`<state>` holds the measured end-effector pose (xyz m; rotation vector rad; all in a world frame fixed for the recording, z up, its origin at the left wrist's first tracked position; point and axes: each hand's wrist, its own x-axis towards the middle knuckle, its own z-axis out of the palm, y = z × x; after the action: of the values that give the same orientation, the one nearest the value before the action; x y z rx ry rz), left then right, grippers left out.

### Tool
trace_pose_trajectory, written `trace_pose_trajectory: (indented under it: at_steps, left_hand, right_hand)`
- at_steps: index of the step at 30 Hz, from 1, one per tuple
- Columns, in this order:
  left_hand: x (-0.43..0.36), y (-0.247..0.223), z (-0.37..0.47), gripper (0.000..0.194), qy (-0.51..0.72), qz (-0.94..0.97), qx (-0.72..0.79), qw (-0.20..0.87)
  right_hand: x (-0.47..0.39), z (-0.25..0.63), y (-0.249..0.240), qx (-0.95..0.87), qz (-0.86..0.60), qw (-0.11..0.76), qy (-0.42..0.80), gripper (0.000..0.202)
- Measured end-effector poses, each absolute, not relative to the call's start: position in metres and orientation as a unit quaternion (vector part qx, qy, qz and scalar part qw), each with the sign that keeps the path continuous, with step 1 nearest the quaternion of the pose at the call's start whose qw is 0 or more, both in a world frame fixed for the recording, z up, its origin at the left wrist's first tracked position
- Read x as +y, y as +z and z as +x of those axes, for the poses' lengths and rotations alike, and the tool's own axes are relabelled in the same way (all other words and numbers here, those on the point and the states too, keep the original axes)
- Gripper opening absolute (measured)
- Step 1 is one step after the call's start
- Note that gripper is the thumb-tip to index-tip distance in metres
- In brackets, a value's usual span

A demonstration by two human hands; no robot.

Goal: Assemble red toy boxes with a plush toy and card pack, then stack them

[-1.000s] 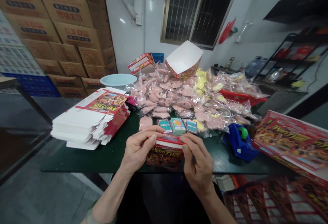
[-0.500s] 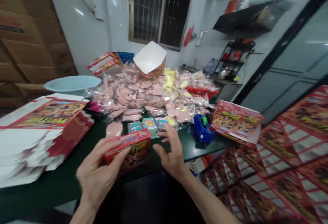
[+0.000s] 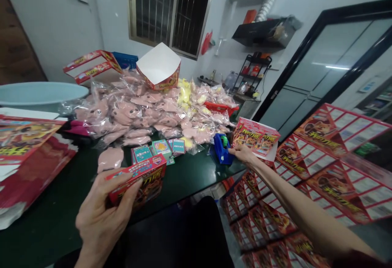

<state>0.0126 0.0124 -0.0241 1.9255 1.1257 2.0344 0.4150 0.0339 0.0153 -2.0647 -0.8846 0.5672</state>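
Note:
My left hand (image 3: 104, 206) is closed round one end of a small red printed box (image 3: 150, 182), thumb on the near face and fingers over the top. The box is held tilted above the table's front edge. Out to the right, my right hand (image 3: 243, 153) has its fingertips together against the right side of a blue tape dispenser (image 3: 221, 153) with a green roll core (image 3: 224, 140). Anything thin between those fingertips is too small to make out. Behind the held box lie several teal cards (image 3: 142, 153) and a pink packed piece (image 3: 110, 159).
Bagged pink plush pieces (image 3: 131, 112) and yellow ones (image 3: 184, 92) heap up at the back. Flattened red cartons (image 3: 30, 145) stack at left near a pale blue basin (image 3: 43, 92). An upright carton (image 3: 255, 137) stands right; below are rows of red boxes (image 3: 315, 178).
My right hand has moved from beside the held box rightward to the tape dispenser. My left hand still holds the box. The view has turned to the right.

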Motion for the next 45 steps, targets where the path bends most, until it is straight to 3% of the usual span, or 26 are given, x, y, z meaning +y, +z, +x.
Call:
trace_pose_trajectory:
  at_steps: [7, 13, 17, 24, 33, 38, 40, 41, 44, 45]
  left_hand:
    - [0.013, -0.02, 0.015, 0.033, 0.682, 0.637, 0.356, 0.059]
    - [0.013, -0.02, 0.013, 0.035, 0.68, 0.638, 0.355, 0.064]
    - [0.015, -0.021, 0.013, 0.036, 0.686, 0.627, 0.364, 0.054]
    - [0.014, -0.018, 0.014, 0.035, 0.693, 0.611, 0.38, 0.044]
    - [0.01, -0.008, 0.013, 0.022, 0.686, 0.639, 0.331, 0.104]
    - [0.006, -0.004, 0.011, 0.017, 0.672, 0.65, 0.326, 0.142]
    - [0.004, -0.005, 0.011, 0.02, 0.67, 0.641, 0.346, 0.144]
    - [0.003, -0.006, 0.011, 0.023, 0.669, 0.635, 0.356, 0.151]
    - [0.0, -0.008, 0.012, 0.031, 0.661, 0.622, 0.382, 0.176]
    - [-0.001, -0.008, 0.012, 0.032, 0.657, 0.622, 0.386, 0.178]
  right_hand:
    - [0.048, 0.402, 0.009, -0.196, -0.8, 0.48, 0.303, 0.032]
    - [0.036, 0.386, -0.015, -0.174, -0.719, 0.62, 0.259, 0.03]
    - [0.025, 0.379, -0.039, -0.186, -0.686, 0.667, 0.222, 0.027]
    - [0.032, 0.383, -0.069, -0.217, -0.74, 0.615, 0.166, 0.029]
    - [-0.011, 0.34, -0.054, -0.402, -0.728, 0.555, 0.022, 0.019]
    - [-0.05, 0.249, -0.009, -0.578, -0.606, 0.537, 0.1, 0.016]
    - [-0.056, 0.208, 0.017, -0.59, -0.54, 0.575, 0.174, 0.01]
    - [-0.056, 0.19, 0.028, -0.576, -0.51, 0.597, 0.226, 0.019]
    - [-0.048, 0.151, 0.049, -0.506, -0.438, 0.645, 0.37, 0.072]
    - [-0.044, 0.143, 0.051, -0.486, -0.421, 0.652, 0.401, 0.079]
